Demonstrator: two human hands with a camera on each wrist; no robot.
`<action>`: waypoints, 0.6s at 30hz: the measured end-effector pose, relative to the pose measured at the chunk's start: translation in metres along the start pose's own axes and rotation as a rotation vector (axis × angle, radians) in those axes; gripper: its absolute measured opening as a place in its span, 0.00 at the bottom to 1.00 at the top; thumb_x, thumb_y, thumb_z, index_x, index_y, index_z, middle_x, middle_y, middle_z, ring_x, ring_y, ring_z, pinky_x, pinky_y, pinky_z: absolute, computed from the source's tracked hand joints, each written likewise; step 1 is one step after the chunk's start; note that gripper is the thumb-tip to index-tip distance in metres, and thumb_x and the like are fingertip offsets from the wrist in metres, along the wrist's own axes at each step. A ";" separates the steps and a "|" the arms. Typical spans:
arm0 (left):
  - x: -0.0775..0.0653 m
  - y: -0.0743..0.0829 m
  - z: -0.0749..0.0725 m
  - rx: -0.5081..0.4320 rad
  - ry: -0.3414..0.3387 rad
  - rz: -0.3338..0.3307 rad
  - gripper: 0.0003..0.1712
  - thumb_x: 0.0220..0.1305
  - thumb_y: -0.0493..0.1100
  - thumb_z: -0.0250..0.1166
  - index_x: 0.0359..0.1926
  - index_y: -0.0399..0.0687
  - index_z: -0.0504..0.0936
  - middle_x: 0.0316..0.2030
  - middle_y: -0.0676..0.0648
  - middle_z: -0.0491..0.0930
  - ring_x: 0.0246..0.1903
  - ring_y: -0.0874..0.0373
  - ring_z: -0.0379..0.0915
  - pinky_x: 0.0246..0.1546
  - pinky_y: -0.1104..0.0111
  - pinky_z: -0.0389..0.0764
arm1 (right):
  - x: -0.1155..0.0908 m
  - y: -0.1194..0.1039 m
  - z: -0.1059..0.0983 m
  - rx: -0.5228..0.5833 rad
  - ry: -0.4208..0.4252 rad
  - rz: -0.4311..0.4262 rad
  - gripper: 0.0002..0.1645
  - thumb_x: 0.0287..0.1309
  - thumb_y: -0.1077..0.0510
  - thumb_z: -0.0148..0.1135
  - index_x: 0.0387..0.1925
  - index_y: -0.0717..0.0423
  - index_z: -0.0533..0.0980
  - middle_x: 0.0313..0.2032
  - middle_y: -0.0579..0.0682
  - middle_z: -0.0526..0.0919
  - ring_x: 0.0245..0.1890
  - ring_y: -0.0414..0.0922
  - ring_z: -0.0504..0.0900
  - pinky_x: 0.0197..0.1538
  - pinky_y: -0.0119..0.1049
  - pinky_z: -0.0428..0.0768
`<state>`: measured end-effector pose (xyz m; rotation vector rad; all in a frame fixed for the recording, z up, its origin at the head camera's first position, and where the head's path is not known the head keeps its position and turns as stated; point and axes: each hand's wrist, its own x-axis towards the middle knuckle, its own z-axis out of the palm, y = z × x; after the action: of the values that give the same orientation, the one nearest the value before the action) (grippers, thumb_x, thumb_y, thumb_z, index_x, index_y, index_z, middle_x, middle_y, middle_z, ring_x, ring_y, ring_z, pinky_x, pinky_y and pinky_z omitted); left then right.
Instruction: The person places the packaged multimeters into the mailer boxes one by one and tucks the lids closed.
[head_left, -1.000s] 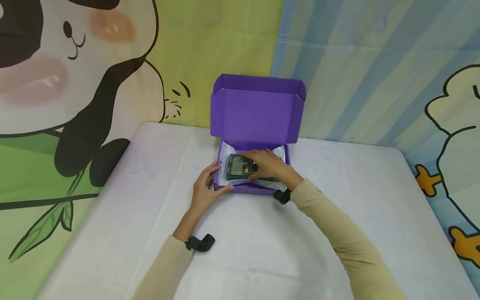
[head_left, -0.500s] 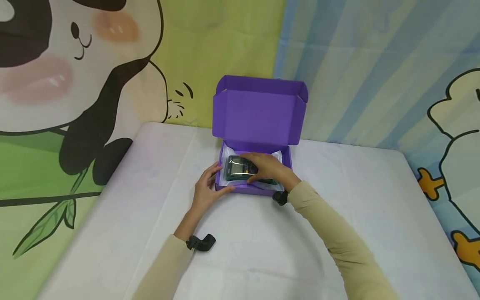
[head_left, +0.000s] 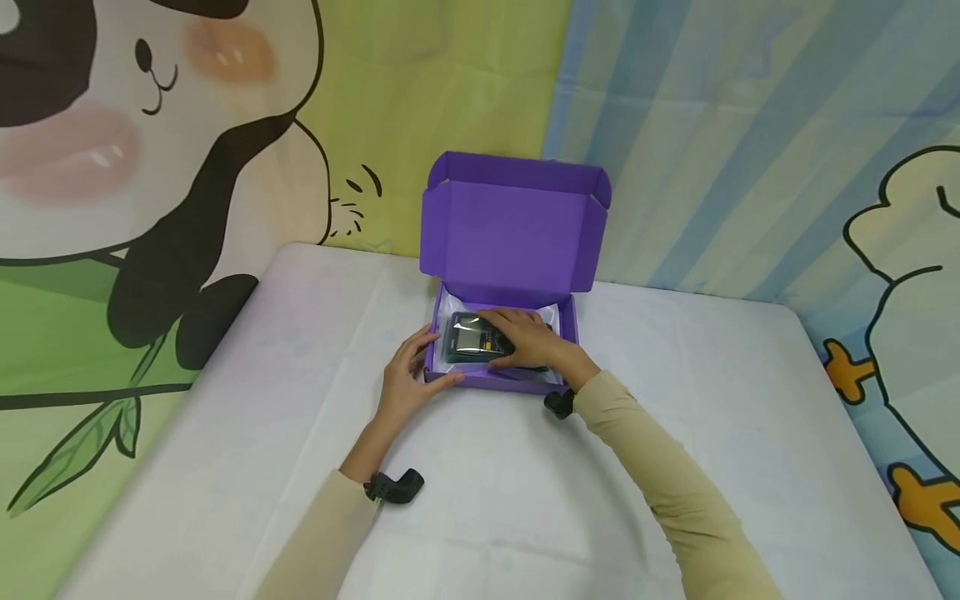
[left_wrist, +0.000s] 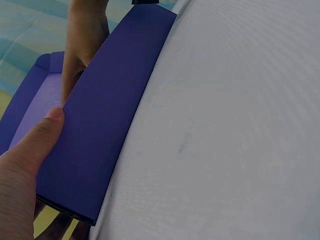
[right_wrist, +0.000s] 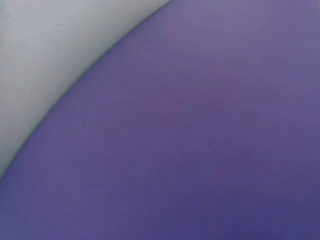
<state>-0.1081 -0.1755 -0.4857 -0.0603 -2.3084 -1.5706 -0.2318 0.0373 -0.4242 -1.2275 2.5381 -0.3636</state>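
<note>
An open purple cardboard box stands on the white table. Inside it, on white wrapping, lies a dark multimeter with a grey screen and a yellow button. My right hand grips the multimeter from above, thumb at its near side and fingers over the far side, hiding its right part. My left hand holds the box's front left corner, thumb on the front wall and fingers along the left side. In the left wrist view the thumb rests at the top edge of the front wall. Purple cardboard fills most of the right wrist view.
The box's lid stands upright at the back, close to the patterned cloth backdrop. White wrapping pokes up along the box's inner walls. A white cloth covers the table.
The multimeter sits slightly lower in the box, and its green near side shows less. My right hand has lowered with it, its fingers lying flatter. The left hand keeps its place on the corner.
</note>
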 end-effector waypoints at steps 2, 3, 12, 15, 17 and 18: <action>0.001 0.001 0.000 -0.003 0.005 0.001 0.42 0.44 0.39 0.81 0.61 0.40 0.74 0.69 0.44 0.65 0.64 0.46 0.66 0.54 0.55 0.79 | 0.000 0.003 0.000 0.006 0.004 -0.011 0.55 0.55 0.43 0.70 0.76 0.49 0.50 0.72 0.58 0.58 0.71 0.60 0.56 0.70 0.63 0.53; 0.002 0.001 0.000 -0.004 0.008 0.001 0.42 0.43 0.39 0.81 0.61 0.40 0.74 0.69 0.44 0.65 0.64 0.47 0.66 0.54 0.55 0.79 | 0.000 0.004 0.001 0.008 0.007 -0.017 0.55 0.55 0.42 0.70 0.76 0.49 0.50 0.72 0.59 0.58 0.71 0.60 0.55 0.70 0.63 0.52; 0.002 -0.002 0.003 -0.038 0.023 0.039 0.41 0.41 0.38 0.81 0.60 0.39 0.76 0.67 0.40 0.67 0.63 0.43 0.67 0.53 0.51 0.79 | -0.004 0.009 0.009 0.004 0.034 -0.048 0.56 0.59 0.41 0.66 0.77 0.52 0.45 0.73 0.58 0.53 0.72 0.60 0.52 0.72 0.61 0.48; 0.000 -0.001 0.002 -0.016 0.025 0.035 0.41 0.41 0.39 0.81 0.60 0.39 0.76 0.67 0.41 0.67 0.63 0.44 0.67 0.53 0.52 0.79 | -0.004 0.010 0.013 0.019 0.045 -0.053 0.57 0.58 0.41 0.66 0.77 0.52 0.45 0.74 0.58 0.53 0.73 0.60 0.51 0.72 0.61 0.46; -0.001 0.000 0.001 0.004 0.021 0.024 0.42 0.42 0.40 0.81 0.60 0.40 0.76 0.68 0.42 0.67 0.64 0.45 0.66 0.53 0.54 0.79 | -0.003 0.010 0.015 0.048 0.059 -0.050 0.58 0.57 0.41 0.67 0.77 0.52 0.44 0.74 0.59 0.53 0.73 0.61 0.49 0.72 0.61 0.45; -0.001 0.000 0.000 0.011 0.019 0.018 0.42 0.42 0.41 0.81 0.60 0.41 0.76 0.68 0.43 0.67 0.64 0.46 0.66 0.53 0.54 0.79 | -0.003 0.010 0.015 0.069 0.063 -0.045 0.59 0.56 0.42 0.68 0.77 0.52 0.43 0.74 0.59 0.52 0.74 0.61 0.48 0.72 0.61 0.44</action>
<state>-0.1074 -0.1750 -0.4859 -0.0623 -2.2954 -1.5431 -0.2312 0.0444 -0.4409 -1.2686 2.5307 -0.5030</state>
